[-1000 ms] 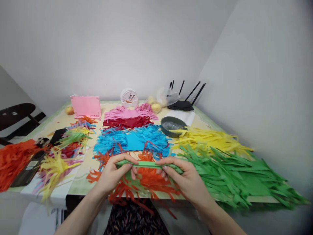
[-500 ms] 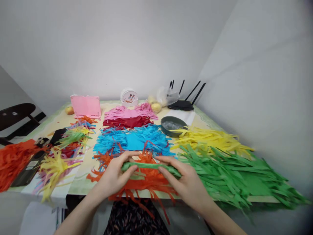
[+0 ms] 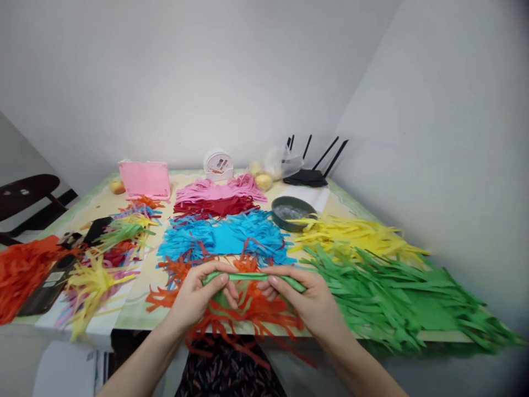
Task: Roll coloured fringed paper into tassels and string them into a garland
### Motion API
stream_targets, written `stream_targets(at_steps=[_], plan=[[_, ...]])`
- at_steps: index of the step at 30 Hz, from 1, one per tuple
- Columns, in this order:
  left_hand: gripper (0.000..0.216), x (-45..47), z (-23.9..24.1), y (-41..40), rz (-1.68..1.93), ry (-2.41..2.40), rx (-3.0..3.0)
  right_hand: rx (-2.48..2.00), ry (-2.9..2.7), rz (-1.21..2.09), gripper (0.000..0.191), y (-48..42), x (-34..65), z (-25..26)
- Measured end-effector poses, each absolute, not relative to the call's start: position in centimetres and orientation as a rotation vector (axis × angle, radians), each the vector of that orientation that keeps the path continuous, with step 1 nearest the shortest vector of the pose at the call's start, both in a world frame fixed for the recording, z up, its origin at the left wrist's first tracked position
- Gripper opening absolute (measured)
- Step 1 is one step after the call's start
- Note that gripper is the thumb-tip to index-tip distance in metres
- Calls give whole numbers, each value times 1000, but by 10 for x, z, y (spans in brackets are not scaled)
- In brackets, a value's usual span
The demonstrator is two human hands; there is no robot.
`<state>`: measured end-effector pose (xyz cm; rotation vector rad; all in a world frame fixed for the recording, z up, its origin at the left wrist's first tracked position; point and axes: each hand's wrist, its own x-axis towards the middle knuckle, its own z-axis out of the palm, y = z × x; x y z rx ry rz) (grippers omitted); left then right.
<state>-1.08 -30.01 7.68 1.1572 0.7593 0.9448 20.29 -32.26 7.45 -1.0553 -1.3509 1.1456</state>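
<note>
A rolled green paper strip [image 3: 252, 277] is held level above the table's front edge. My left hand [image 3: 198, 298] is closed on its left end, thumb on top and fingers curled beneath. My right hand [image 3: 306, 300] is closed on its right end in the same grip. Orange fringed paper [image 3: 252, 311] hangs beneath the roll and trails over the table edge toward my lap. Behind the hands lies a blue fringed sheet [image 3: 225, 240].
Green fringed sheets [image 3: 397, 298] and yellow ones [image 3: 355, 234] fill the right side. Pink [image 3: 219, 190] and dark red [image 3: 215, 207] sheets lie behind the blue. A grey bowl [image 3: 291, 212], router [image 3: 308, 176], pink case [image 3: 144, 179], mixed fringe bundles [image 3: 103, 264] and orange paper [image 3: 22, 270] stand around.
Both hands have turned the green roll: they dropped toward the table half a second ago, then lifted again with fingers curled under it. The orange fringe beneath has shifted.
</note>
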Motion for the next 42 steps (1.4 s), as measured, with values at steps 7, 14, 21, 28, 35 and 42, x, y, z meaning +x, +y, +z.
stream_targets(at_steps=[7, 14, 21, 28, 35, 42], plan=[[13, -6, 70, -303, 1004, 686, 988, -883, -1223, 1237, 11, -318, 200, 63], [18, -30, 92, -308, 816, 801, 1692, -824, -1723, 672, 25, -327, 205, 81], [18, -24, 124, -304, 623, 818, 2275, -535, -2118, 325, 24, -326, 205, 91], [20, -21, 102, -297, 724, 836, 2760, -858, -2147, 774, 28, -319, 215, 101], [25, -24, 97, -295, 1098, 508, 3235, -909, -1664, 1753, 40, -299, 192, 85], [20, -9, 77, -293, 1484, 948, 2526, -771, -1477, 1507, 20, -306, 169, 90]])
